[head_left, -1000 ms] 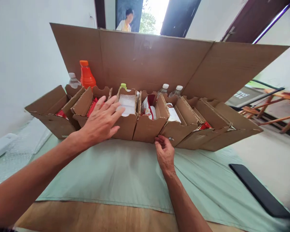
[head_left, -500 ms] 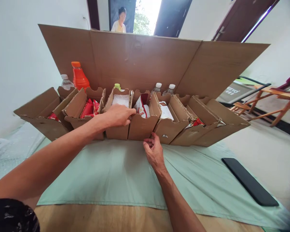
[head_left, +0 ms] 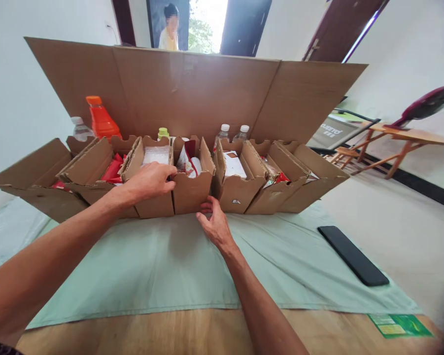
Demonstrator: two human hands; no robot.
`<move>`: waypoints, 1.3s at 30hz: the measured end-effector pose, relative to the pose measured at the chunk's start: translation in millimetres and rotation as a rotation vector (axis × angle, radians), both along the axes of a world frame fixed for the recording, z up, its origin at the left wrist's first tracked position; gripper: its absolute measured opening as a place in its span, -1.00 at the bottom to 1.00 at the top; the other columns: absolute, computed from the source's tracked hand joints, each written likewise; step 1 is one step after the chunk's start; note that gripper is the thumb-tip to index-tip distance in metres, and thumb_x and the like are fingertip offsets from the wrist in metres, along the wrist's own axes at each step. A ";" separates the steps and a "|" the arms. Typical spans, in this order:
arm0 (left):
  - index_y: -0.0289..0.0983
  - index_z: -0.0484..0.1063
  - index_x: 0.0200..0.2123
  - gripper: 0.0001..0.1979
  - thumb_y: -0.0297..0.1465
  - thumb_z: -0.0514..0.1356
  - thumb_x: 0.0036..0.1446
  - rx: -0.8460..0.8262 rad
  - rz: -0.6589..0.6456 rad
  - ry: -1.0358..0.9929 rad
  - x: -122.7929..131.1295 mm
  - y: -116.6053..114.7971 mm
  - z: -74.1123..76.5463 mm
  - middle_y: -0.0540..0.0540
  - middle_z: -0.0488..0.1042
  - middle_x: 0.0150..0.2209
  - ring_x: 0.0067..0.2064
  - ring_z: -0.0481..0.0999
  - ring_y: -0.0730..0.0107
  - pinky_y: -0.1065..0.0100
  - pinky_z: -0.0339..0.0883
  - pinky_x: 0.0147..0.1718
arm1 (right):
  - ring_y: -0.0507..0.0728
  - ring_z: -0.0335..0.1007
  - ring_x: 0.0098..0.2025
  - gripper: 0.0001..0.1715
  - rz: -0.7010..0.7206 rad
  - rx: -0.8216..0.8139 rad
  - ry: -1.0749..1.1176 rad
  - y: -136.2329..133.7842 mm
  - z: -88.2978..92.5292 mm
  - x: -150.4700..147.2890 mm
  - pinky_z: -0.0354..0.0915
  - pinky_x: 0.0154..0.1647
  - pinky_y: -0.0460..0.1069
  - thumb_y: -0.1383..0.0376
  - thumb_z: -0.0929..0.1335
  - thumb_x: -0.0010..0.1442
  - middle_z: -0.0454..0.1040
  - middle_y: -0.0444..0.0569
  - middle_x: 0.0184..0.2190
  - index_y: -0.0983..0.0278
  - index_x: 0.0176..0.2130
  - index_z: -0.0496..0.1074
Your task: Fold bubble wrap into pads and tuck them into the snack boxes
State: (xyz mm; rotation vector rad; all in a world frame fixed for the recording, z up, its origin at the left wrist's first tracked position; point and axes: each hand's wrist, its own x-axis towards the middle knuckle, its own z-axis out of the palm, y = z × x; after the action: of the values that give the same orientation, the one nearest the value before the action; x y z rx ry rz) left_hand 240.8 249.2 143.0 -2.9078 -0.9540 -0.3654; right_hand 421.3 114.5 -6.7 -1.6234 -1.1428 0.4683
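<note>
Touching the middle cardboard bin (head_left: 192, 193), both hands (head_left: 151, 179) (head_left: 216, 223) are partly curled.

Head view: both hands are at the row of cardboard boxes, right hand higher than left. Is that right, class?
No: the head view shows the left hand higher, near the top edges of the cardboard boxes, and the right hand lower, near their bottoms. The rest holds.
</note>
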 end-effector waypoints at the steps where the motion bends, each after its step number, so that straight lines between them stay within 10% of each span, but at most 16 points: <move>1: -0.19 0.58 -0.28 -0.84 -0.35 0.20 0.10 0.014 0.008 -0.008 -2.6 -3.1 0.0 -0.09 0.56 -0.46 -0.40 0.53 0.16 0.28 0.23 -0.42 | 0.19 0.57 -0.17 -0.24 -0.012 -0.001 -0.001 -2.4 1.8 1.8 0.45 -0.17 0.09 0.19 0.41 0.08 0.62 0.11 -0.04 0.28 0.25 0.33; 6: -0.15 0.44 0.19 -0.39 -0.23 0.38 0.05 0.317 -0.034 -0.280 0.8 -36.6 5.9 -0.24 0.56 0.00 0.06 0.52 -0.19 -0.07 0.37 0.05 | 0.15 0.56 -0.27 -0.35 -0.126 0.003 -0.001 -33.2 13.5 41.2 0.47 -0.19 0.07 0.11 0.42 0.11 0.64 0.09 -0.11 0.27 0.16 0.44; 11: -0.31 0.45 0.19 -0.46 -0.39 0.34 0.13 0.325 -0.332 -0.190 65.2 -61.6 5.7 -0.40 0.25 0.39 0.47 0.11 -0.25 -0.18 0.08 0.36 | 0.20 0.57 -0.26 -0.29 -0.266 -0.020 -0.021 -59.0 19.3 94.1 0.47 -0.14 0.15 0.10 0.39 0.12 0.63 0.18 -0.11 0.36 0.18 0.39; 17: -0.35 0.67 -0.15 -0.78 -0.45 0.29 0.15 0.265 -0.316 -0.030 130.5 -48.5 -3.7 -0.40 0.40 0.30 0.45 0.16 -0.25 -0.19 0.10 0.35 | 0.19 0.57 -0.28 -0.23 -0.226 -0.057 -0.055 -58.1 16.7 103.3 0.45 -0.11 0.15 0.17 0.38 0.11 0.64 0.11 -0.13 0.34 0.26 0.33; 25: -0.26 0.69 -0.32 -0.84 -0.49 0.27 0.09 0.300 -0.260 0.017 102.7 -46.8 -0.6 -0.28 0.46 0.27 0.42 0.20 -0.28 -0.32 0.02 0.36 | 0.21 0.59 -0.23 -0.27 -0.128 -0.078 -0.085 -49.1 24.1 87.5 0.44 -0.09 0.12 0.23 0.43 0.11 0.67 0.04 -0.16 0.26 0.26 0.37; 31: -0.31 0.46 0.21 -0.44 -0.31 0.33 0.14 0.266 -0.284 -0.161 109.9 -74.6 10.1 -0.42 0.25 0.41 0.47 0.11 -0.31 -0.33 -0.01 0.38 | 0.17 0.59 -0.30 -0.49 -0.225 -0.049 -0.094 -92.6 33.6 113.7 0.45 -0.17 0.07 0.16 0.39 0.16 0.66 -0.01 -0.28 0.27 0.08 0.48; 39: -0.37 0.50 0.19 -0.47 -0.38 0.34 0.14 0.195 -0.421 -0.040 211.0 -101.5 4.1 -0.46 0.16 0.45 0.51 0.00 -0.28 -0.20 -0.01 0.42 | 0.20 0.56 -0.36 -0.29 -0.421 -0.112 -0.172 -132.4 39.1 183.4 0.44 -0.20 0.13 0.13 0.35 0.12 0.64 0.03 -0.26 0.34 0.22 0.35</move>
State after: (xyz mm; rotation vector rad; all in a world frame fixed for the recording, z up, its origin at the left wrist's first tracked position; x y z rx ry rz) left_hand 451.7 147.7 147.1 -2.9058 -0.2775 -0.5056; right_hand 604.8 -17.9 32.4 -1.9710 -0.8732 0.1214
